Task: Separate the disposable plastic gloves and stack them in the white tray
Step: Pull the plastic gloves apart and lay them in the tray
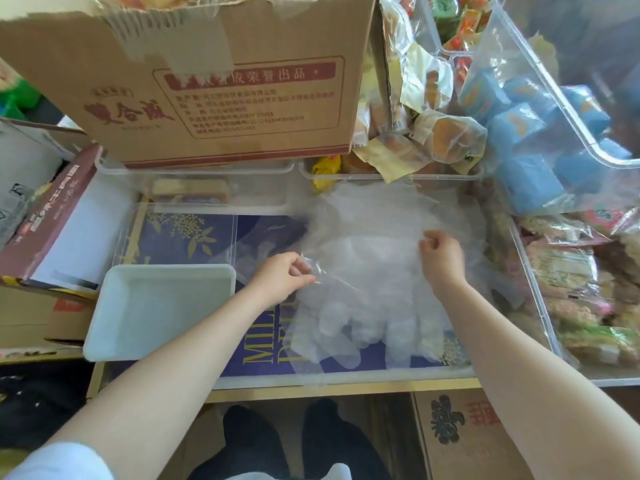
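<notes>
A heap of clear disposable plastic gloves (367,282) lies on a blue printed surface in the middle, glove fingers pointing toward me. My left hand (282,278) pinches the left edge of a glove at the heap's left side. My right hand (441,256) has curled fingers that pinch thin plastic at the heap's upper right. The white tray (156,310) sits to the left of the heap, right beside my left wrist, and nothing lies in it.
A large cardboard box (214,84) stands behind the work area. Clear bins of wrapped snacks (561,140) crowd the right side and back. A maroon box (52,216) lies at the left. A clear bin rim (346,377) runs along the front edge.
</notes>
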